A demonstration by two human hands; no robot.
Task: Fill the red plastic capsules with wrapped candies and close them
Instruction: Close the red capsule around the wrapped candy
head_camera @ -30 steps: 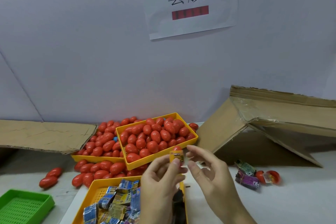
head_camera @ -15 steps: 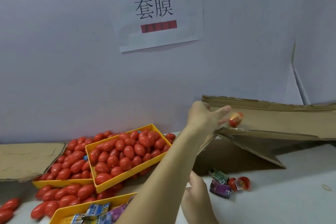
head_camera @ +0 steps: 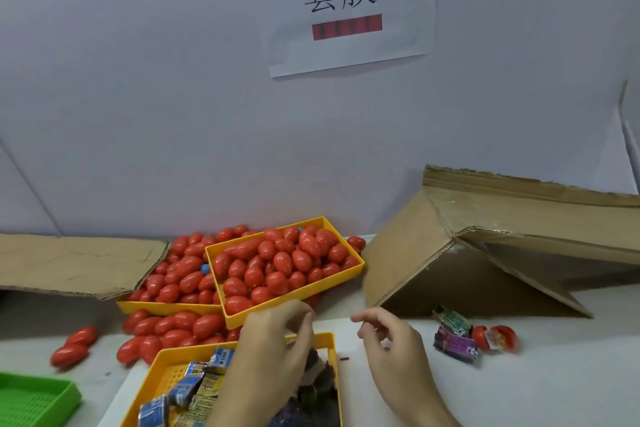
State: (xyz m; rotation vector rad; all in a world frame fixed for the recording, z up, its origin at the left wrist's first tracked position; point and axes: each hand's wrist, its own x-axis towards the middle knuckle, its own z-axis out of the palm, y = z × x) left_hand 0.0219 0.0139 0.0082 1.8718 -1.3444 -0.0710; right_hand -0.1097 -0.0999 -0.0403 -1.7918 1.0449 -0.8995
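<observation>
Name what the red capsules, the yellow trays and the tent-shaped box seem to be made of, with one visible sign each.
Red capsules: glossy hard plastic, judging by the bright highlights.
Yellow trays: matte moulded plastic, with thin even walls.
Tent-shaped box: brown corrugated cardboard, with a fluted edge showing and shiny tape on top.

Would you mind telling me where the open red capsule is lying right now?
In the head view, the open red capsule lies on the table at the right, beside the purple candy wrapper and in front of the cardboard box.
</observation>
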